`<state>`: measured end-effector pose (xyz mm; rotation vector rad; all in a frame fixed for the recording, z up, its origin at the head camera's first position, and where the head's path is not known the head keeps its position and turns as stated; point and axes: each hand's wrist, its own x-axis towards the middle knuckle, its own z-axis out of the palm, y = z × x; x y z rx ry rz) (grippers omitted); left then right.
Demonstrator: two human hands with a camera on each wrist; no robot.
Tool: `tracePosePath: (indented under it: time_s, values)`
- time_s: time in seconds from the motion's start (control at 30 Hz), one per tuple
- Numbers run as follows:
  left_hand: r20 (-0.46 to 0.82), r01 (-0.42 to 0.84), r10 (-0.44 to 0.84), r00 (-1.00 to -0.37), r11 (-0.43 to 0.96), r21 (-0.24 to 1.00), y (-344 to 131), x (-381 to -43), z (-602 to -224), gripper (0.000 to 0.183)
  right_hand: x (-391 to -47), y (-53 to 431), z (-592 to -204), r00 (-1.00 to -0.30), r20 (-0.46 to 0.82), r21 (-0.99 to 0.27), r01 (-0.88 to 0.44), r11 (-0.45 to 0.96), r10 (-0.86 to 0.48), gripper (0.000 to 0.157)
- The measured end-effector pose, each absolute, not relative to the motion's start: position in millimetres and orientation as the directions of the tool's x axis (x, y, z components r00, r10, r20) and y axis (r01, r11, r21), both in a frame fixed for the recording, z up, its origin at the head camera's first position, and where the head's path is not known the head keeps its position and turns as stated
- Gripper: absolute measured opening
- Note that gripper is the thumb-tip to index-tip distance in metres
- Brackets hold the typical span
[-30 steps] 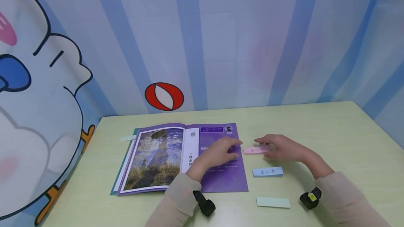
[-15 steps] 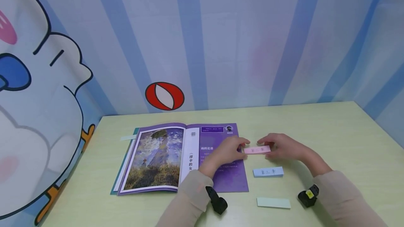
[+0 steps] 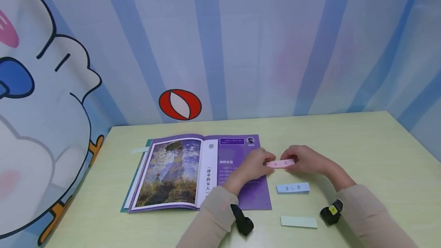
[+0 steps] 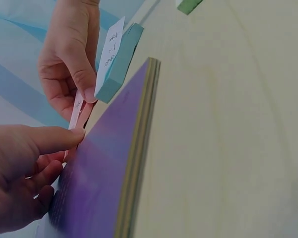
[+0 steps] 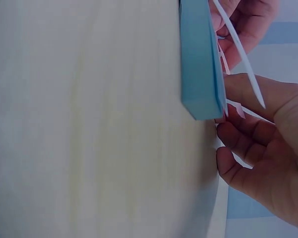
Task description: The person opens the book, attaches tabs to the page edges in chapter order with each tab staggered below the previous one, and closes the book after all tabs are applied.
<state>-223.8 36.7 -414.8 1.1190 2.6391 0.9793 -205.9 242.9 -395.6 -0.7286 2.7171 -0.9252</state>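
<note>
A pink sticky-note pad with handwriting on its top sheet lies just right of the open purple book. My left hand pinches the pad's left end, the wrist passing over the book's right page. At the other end, my right hand grips the pad between thumb and fingers. In the left wrist view, both thumbs press at the narrow pink pad. Nearer to me lies a blue sticky-note pad, also written on; its top sheet lifts away in the right wrist view, where it partly hides the pink pad.
A pale green sticky-note pad lies near the front of the table. From the book's left edge sticks out a pale paper tab. Behind the table hangs a blue striped backdrop with a cartoon figure at left.
My left hand has moved right, off the book page to the pink pad's left end, and now pinches it. My right hand stays at the right end; the pad's top sheet now looks tilted.
</note>
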Motion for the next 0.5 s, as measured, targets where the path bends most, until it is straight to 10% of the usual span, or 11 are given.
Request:
tracePosePath:
  time_s: [0.5]
  values:
    - [0.13, 0.609, 0.677, -0.725, 0.54, 0.581, 33.3, -221.9, -412.7, 0.024, -203.5, 239.9, -391.8, -0.863, -0.04, -0.64, -0.365, 0.676, -0.504, 0.021]
